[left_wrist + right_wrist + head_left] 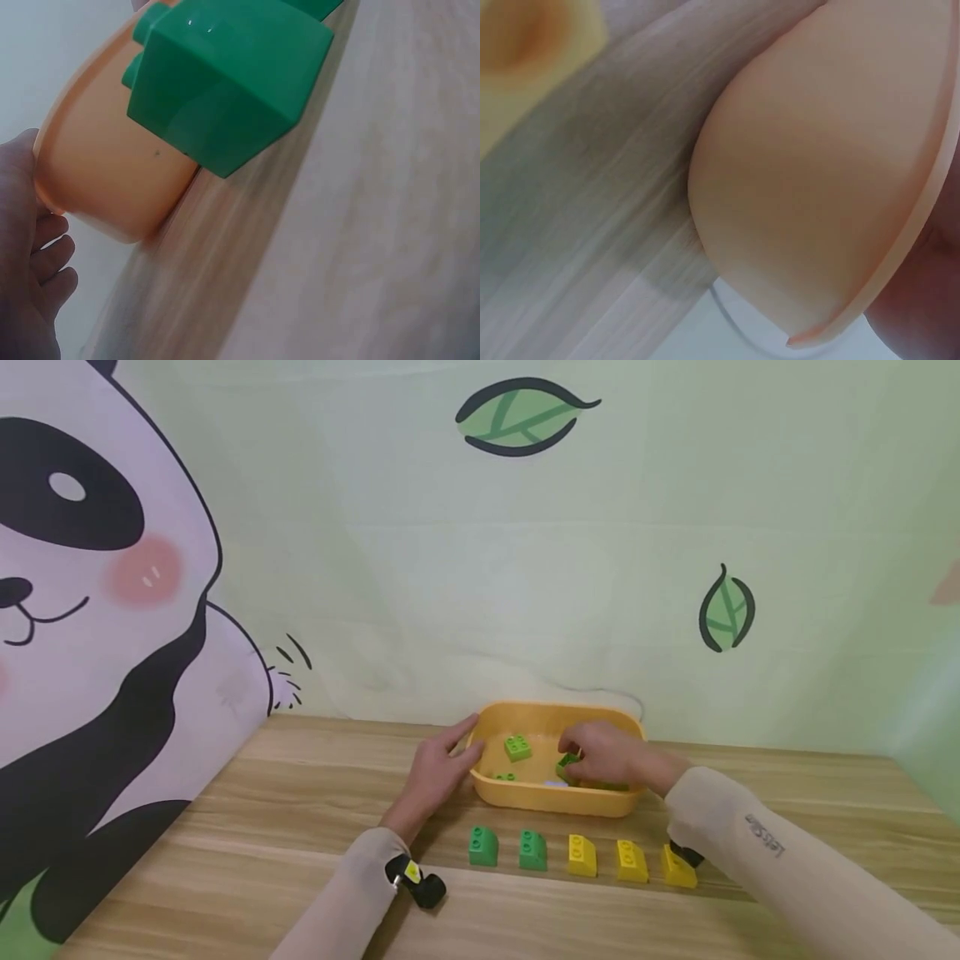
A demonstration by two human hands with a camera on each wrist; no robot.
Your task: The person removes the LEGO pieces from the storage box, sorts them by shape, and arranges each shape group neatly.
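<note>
An orange plastic tub (555, 800) stands on the wooden table near the wall. At its left end my left hand (437, 770) grips the rim, the thumb reaching over the edge. My right hand (606, 753) is down inside the tub, and its fingers pinch a green toy brick (565, 767), partly hidden by them. A light green brick (517, 747) lies on the tub floor, and another light green brick (506, 777) shows just above the front wall. The right wrist view has the tub's outer wall (810, 165) with the hand mostly hidden behind it.
In front of the tub runs a row of sloped bricks: a green brick (483, 847), a second green brick (532, 850), and yellow bricks (581, 856), (632, 861), (678, 867), the last beneath the right wrist. A printed cloth (375, 568) hangs behind the table (300, 802).
</note>
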